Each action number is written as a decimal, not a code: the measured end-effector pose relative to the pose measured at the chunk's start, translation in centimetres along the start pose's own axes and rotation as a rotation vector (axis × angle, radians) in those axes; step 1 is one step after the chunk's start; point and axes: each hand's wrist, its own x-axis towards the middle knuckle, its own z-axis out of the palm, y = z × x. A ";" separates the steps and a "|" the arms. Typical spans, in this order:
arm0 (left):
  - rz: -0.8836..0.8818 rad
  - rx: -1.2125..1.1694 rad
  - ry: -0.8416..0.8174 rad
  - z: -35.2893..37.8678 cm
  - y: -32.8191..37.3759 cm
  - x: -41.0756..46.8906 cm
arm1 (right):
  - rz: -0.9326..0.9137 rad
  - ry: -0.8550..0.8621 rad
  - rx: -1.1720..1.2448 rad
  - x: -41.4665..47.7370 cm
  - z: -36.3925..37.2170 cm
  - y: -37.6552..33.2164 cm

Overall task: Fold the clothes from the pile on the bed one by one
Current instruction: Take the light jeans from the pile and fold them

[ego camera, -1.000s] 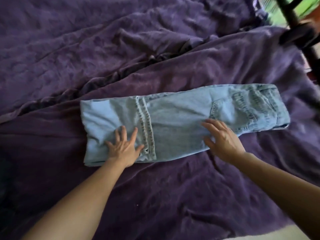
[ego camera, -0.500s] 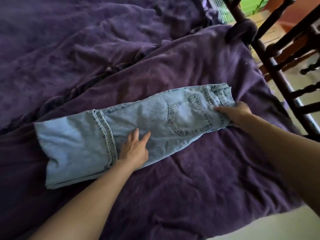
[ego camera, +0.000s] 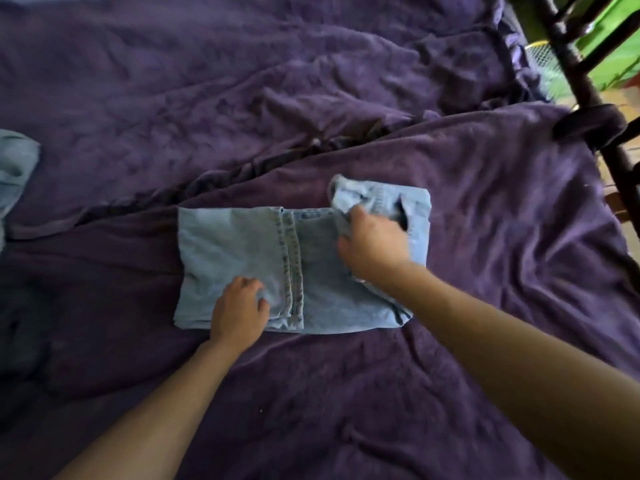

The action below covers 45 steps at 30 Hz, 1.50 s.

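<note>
Covering the bed, rumpled purple blanket (ego camera: 485, 209) under jeans (ego camera: 235, 251); left hand (ego camera: 239, 313) flat, right hand (ego camera: 374, 244) gripping denim.

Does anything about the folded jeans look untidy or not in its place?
Yes. The waistband end under the right hand is bunched and sticks up, not yet flat on the jeans.
</note>
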 end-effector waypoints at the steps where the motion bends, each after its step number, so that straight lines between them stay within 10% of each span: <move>1: -0.013 0.011 -0.015 0.1 -0.9 -0.3 | -0.032 -0.079 -0.045 0.0 2.5 -1.8; 6: -0.042 -0.009 -0.078 0.6 -2.8 -1.3 | -0.030 -0.525 -0.030 -1.3 10.1 -4.5; 13: 0.224 -0.049 0.024 1.7 2.2 0.6 | 0.085 0.297 0.268 -2.9 5.5 4.8; 17: 0.269 0.152 -0.346 5.3 4.0 2.0 | 0.544 0.004 0.446 -0.8 5.3 9.9; 23: 0.293 0.073 -0.492 5.3 2.7 3.4 | 0.536 -0.076 0.676 -1.0 6.4 10.1; 32: -0.141 -0.381 0.145 -3.7 -7.5 1.2 | 0.204 0.034 0.516 -3.6 0.0 -4.1; 42: -0.351 -0.392 0.261 -5.5 -19.8 -3.0 | -0.075 -0.450 0.256 0.7 13.6 -21.7; 45: -0.284 -0.376 0.325 -5.8 -18.9 -2.3 | -0.192 -0.206 0.303 -0.4 14.5 -20.3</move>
